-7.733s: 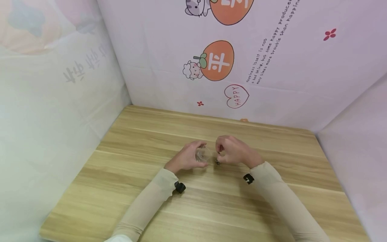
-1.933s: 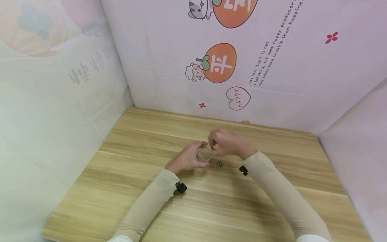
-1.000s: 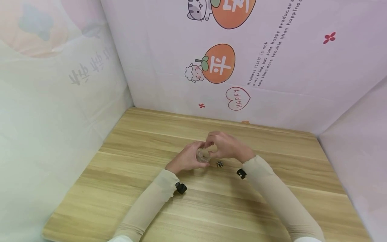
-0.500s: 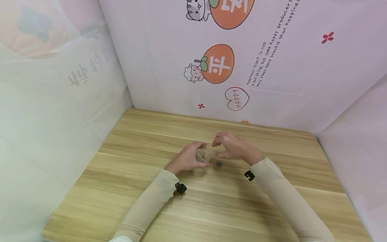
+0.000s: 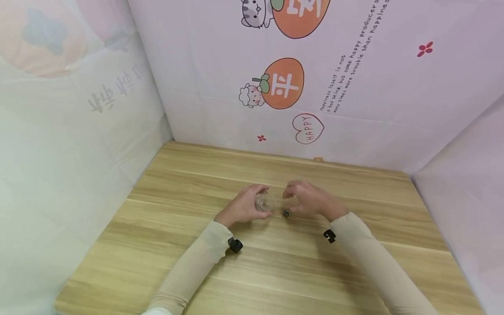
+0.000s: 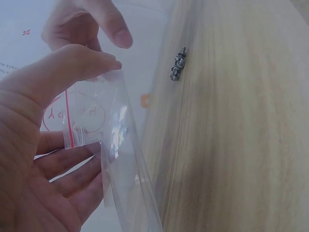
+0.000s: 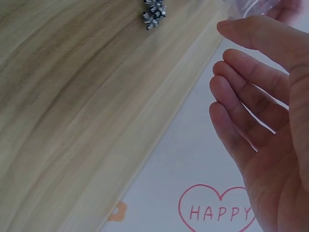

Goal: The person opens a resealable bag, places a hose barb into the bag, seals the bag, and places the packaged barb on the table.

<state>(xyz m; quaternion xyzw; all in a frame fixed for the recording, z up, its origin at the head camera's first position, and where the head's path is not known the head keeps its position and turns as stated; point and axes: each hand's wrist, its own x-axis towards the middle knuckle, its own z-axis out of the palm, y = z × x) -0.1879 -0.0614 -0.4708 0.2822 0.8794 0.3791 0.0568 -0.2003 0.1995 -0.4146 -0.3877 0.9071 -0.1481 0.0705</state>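
My left hand (image 5: pixel 243 205) holds a clear zip bag (image 6: pixel 123 145) with a red seal line, thumb and fingers spread so its mouth stands wide. A small dark bit shows inside the bag (image 5: pixel 264 202) in the head view. Right of it, a small pile of metal screws (image 5: pixel 285 214) lies on the wooden table. My right hand (image 5: pixel 309 200), blurred in the head view, hovers just above and beside that pile. In the right wrist view its fingers (image 7: pixel 236 128) are loosely bent, thumb apart, with nothing between them.
The wood-grain table (image 5: pixel 189 271) stretches around both hands. A white printed curtain (image 5: pixel 212 78) stands along the table's back edge, and pale sheets (image 5: pixel 71 175) close in the sides. Each sleeve carries a black wrist camera (image 5: pixel 235 245).
The right hand pinched a small thing over the bag's mouth, then parted its fingers there. It has since drawn back right and down toward the screws. The left hand keeps its place.
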